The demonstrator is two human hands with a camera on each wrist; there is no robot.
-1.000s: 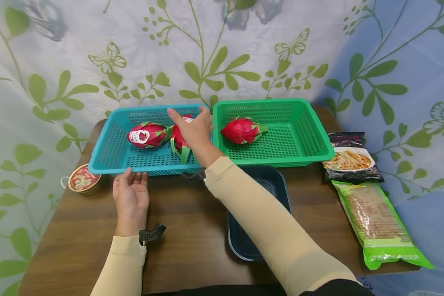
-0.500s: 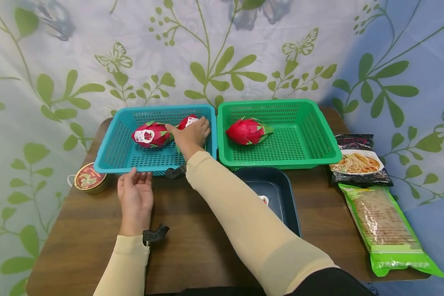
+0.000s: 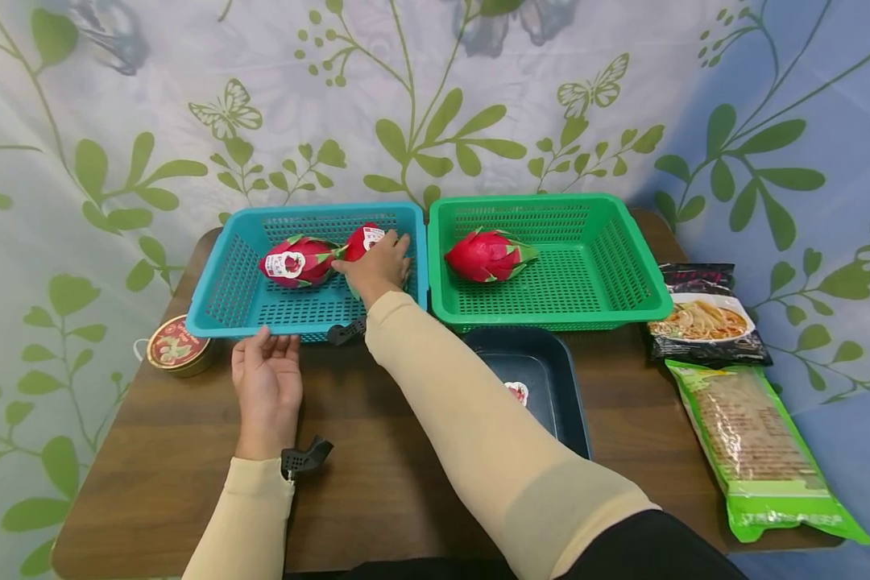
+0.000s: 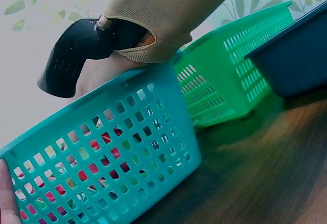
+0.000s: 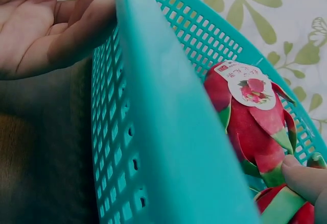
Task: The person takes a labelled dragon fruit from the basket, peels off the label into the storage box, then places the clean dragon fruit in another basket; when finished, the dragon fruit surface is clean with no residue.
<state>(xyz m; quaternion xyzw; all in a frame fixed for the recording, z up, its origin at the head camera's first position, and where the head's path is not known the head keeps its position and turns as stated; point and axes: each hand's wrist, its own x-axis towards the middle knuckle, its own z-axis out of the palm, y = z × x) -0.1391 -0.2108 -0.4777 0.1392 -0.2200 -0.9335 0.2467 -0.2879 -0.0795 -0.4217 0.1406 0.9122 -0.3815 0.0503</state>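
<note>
Two dragon fruits lie in the blue basket. The left dragon fruit carries a white label and sits beside my right hand. The right dragon fruit is partly covered by that hand, whose fingers and thumb hold it; in the right wrist view the thumb is against its top. My left hand grips the basket's front rim palm up, thumb at the rim and fingers beneath. Another dragon fruit lies in the left part of the green basket.
A dark tray stands in front of the green basket, partly hidden by my right arm; a white sticker shows inside it. A round tin sits at left. A black noodle packet and a green-edged bag lie at right.
My right hand has come down onto the right dragon fruit and its thumb has moved in against it. The forearm has shifted left, showing the sticker in the tray. My left hand stays at the rim.
</note>
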